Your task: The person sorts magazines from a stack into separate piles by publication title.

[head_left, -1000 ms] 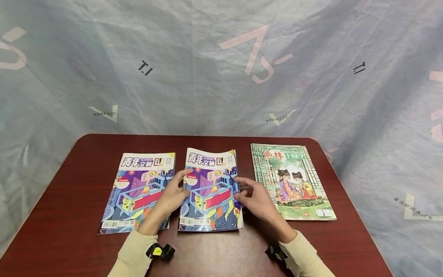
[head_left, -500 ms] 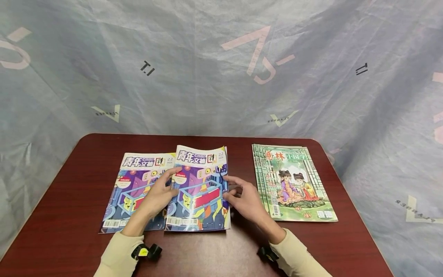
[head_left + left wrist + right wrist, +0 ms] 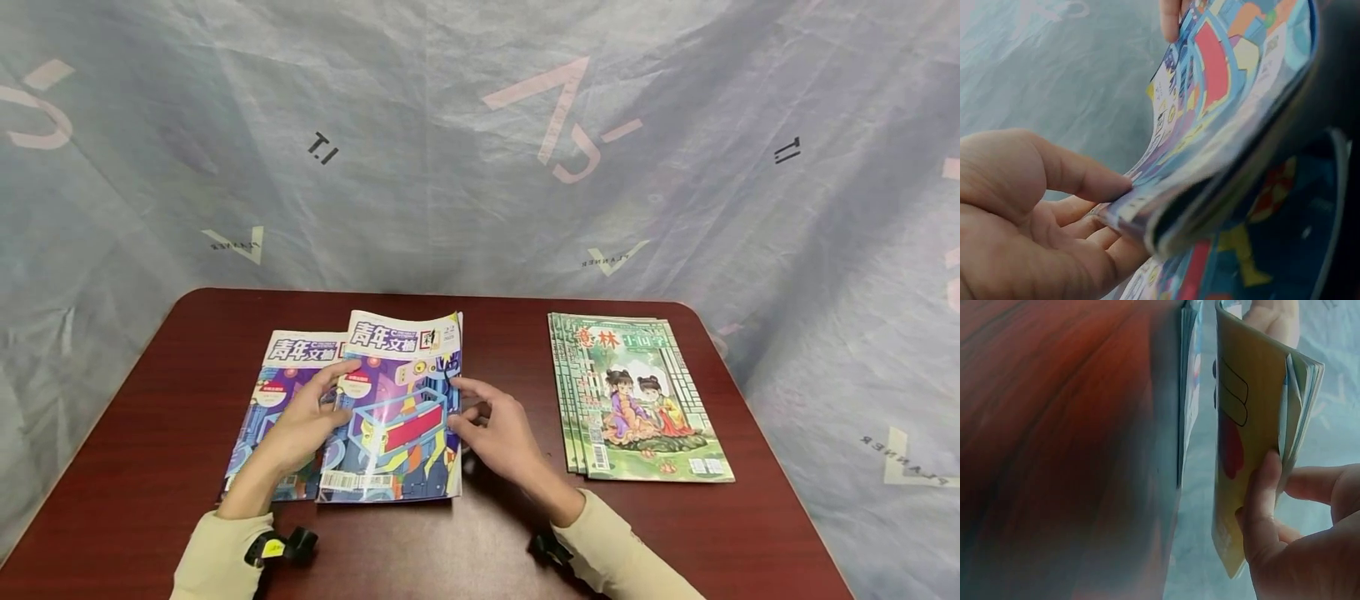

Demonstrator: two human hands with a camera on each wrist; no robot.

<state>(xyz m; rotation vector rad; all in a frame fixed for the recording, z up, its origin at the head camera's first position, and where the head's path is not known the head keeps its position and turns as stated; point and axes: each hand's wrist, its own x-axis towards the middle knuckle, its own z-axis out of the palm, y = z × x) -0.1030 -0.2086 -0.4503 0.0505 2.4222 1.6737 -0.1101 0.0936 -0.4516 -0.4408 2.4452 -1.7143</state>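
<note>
A purple and blue magazine (image 3: 397,417) is held between both hands. My left hand (image 3: 300,429) grips its left edge; in the left wrist view that hand's thumb lies on the cover and its fingers curl underneath. My right hand (image 3: 498,429) pinches the right edge. The right wrist view shows the yellow back cover (image 3: 1244,419), raised off the table, with the page edges slightly parted. Below and to the left lies a magazine with the same cover (image 3: 288,379), partly hidden by the held one and my left hand.
Several green magazines (image 3: 652,408) lie in a slightly fanned stack on the right of the dark red table (image 3: 502,337). A grey printed curtain (image 3: 420,167) hangs behind the table. Both wrists wear black camera straps.
Both hands have carried the magazine leftward from the table's middle, so it now overlaps the matching one at left. The green stack stays put.
</note>
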